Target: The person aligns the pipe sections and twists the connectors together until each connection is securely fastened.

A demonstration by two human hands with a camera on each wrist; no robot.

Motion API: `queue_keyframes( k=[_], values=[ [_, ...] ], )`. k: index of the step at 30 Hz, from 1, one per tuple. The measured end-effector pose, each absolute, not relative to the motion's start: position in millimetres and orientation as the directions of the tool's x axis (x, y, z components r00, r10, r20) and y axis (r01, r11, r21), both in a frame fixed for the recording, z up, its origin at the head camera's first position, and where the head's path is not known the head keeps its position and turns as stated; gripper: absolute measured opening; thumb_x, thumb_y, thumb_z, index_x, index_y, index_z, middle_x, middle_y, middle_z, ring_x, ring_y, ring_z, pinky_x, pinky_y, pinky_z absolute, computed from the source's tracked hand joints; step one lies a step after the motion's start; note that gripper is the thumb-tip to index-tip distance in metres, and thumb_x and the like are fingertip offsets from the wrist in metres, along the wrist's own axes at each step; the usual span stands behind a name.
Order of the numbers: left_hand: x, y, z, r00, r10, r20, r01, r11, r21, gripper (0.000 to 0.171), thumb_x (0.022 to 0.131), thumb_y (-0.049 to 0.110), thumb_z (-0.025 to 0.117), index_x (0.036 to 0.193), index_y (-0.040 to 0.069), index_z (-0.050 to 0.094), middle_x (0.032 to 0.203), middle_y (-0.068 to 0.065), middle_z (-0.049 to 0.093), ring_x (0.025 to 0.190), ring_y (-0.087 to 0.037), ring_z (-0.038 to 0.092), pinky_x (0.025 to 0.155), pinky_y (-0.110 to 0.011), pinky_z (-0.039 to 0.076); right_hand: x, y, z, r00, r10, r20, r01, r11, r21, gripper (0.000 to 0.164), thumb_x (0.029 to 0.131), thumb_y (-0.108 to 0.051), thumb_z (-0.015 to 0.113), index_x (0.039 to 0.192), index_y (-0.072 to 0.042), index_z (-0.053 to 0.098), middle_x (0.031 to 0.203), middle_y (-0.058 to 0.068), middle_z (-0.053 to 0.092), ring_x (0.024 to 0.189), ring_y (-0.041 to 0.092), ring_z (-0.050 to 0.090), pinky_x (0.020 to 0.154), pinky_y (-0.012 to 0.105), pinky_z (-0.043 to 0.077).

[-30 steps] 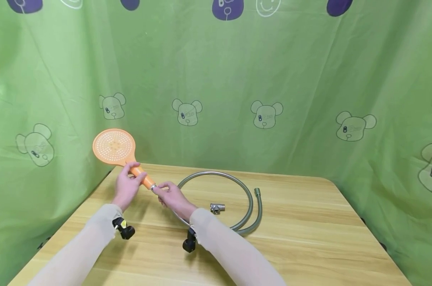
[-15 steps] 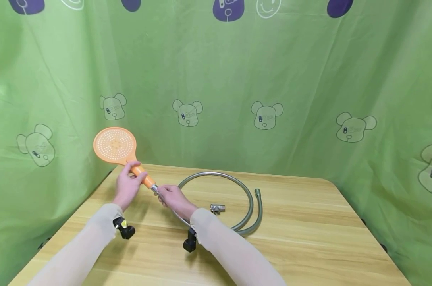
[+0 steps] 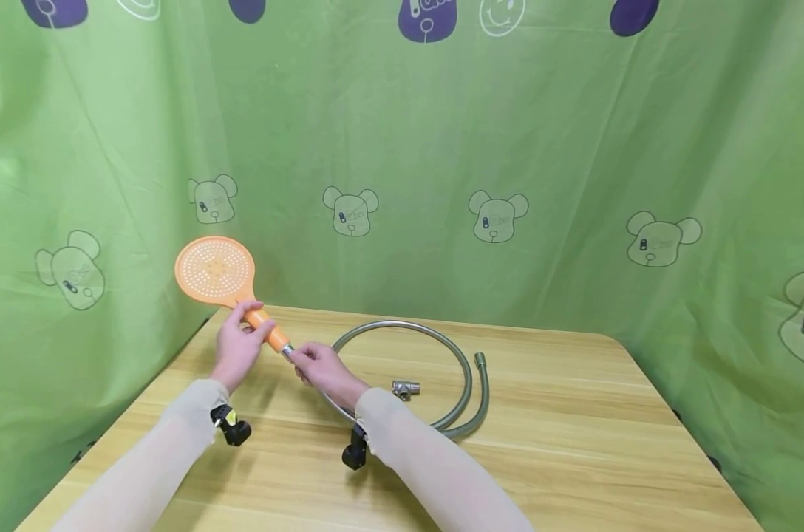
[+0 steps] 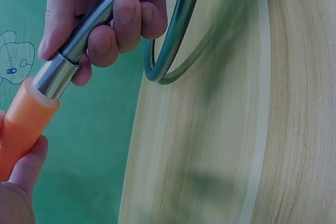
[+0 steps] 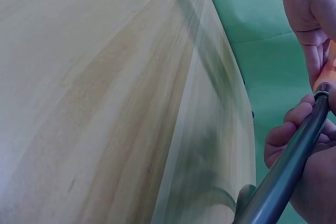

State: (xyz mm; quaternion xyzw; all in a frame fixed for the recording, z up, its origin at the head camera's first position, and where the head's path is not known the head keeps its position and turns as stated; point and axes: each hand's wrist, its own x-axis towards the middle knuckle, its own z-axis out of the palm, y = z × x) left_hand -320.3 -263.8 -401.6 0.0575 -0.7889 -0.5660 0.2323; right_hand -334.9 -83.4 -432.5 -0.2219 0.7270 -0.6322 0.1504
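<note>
An orange shower head (image 3: pixel 214 270) with a perforated round face is held up at the left in the head view, face toward me. My left hand (image 3: pixel 238 343) grips its orange handle (image 4: pixel 23 124), fingers and thumb on opposite sides. Against the handle's lower end sits the metal end nut (image 4: pixel 56 77) of a grey shower hose (image 3: pixel 467 377). The fingers of my right hand (image 3: pixel 327 374) curl round the hose end just behind this nut, as the left wrist view shows. Whether the nut is threaded on fully cannot be seen.
The hose loops over the wooden table (image 3: pixel 575 428), its other end (image 3: pixel 479 360) lying to the right. A small metal tee valve (image 3: pixel 405 389) lies inside the loop. A green curtain (image 3: pixel 415 133) surrounds the table's back and sides.
My right fingers shift on the nut: more metal shows half a second ago, and they are back nearer the handle now. My left hand keeps its grip on the shower head, almost still.
</note>
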Motion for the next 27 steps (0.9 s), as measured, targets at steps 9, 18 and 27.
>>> queue_keyframes(
  k=[9, 18, 27],
  values=[
    [-321.8, -265.0, -401.0, -0.885, -0.347, 0.311, 0.181, 0.360, 0.915, 0.048, 0.093, 0.014, 0.071, 0.138, 0.010, 0.054, 0.126, -0.024, 0.056, 0.104, -0.031, 0.064, 0.074, -0.020, 0.059, -336.4, -86.7, -432.7, -0.871, -0.490, 0.033, -0.088, 0.090, -0.992, 0.026, 0.095, -0.023, 0.069, 0.110, -0.010, 0.053, 0.070, -0.002, 0.055, 0.057, 0.010, 0.045, 0.051, 0.021, 0.037],
    [-321.0, -265.2, -399.1, -0.889, -0.346, 0.301, 0.177, 0.345, 0.922, 0.048, 0.093, 0.012, 0.071, 0.138, 0.009, 0.053, 0.126, -0.023, 0.055, 0.099, -0.027, 0.063, 0.078, -0.026, 0.061, -338.4, -86.2, -431.5, -0.851, -0.521, 0.063, -0.137, 0.105, -0.985, 0.034, 0.103, -0.028, 0.056, 0.103, 0.005, 0.066, 0.067, -0.002, 0.053, 0.058, 0.009, 0.044, 0.052, 0.020, 0.036],
    [-319.8, -266.4, -400.2, -0.897, -0.339, 0.283, 0.147, 0.377, 0.915, 0.050, 0.095, 0.020, 0.071, 0.140, 0.012, 0.052, 0.129, -0.023, 0.055, 0.105, -0.032, 0.062, 0.076, -0.021, 0.058, -337.0, -86.4, -432.2, -0.874, -0.485, 0.025, -0.085, 0.102, -0.991, 0.028, 0.094, -0.021, 0.071, 0.109, -0.011, 0.050, 0.072, -0.002, 0.054, 0.058, 0.010, 0.045, 0.051, 0.021, 0.037]
  ],
)
